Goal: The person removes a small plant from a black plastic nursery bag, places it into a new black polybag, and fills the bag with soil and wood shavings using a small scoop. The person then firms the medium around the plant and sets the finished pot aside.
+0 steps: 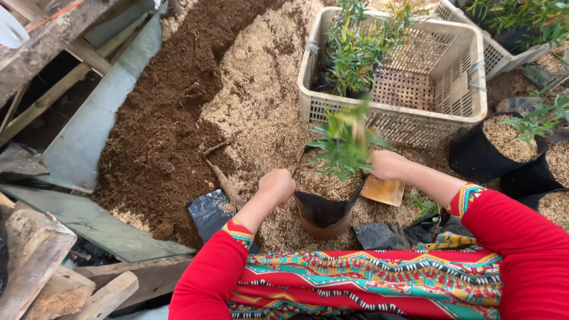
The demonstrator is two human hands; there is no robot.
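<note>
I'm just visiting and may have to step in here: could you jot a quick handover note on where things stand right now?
Left hand: closed on the rim of the black grow bag.
Right hand: at the bag's far rim, beside the seedling.
Things: the bag stands on the husk pile, dark soil to the left; the plastic crate holds bagged seedlings.
Done: seedling upright in the husk-filled bag.
Left: the bag is not yet in the crate; empty black bags lie alongside.

Long bright red sleeves (521, 237) end in patterned teal-and-yellow cuffs (466, 197); a matching zigzag-patterned cloth (367, 281) covers the lap.
</note>
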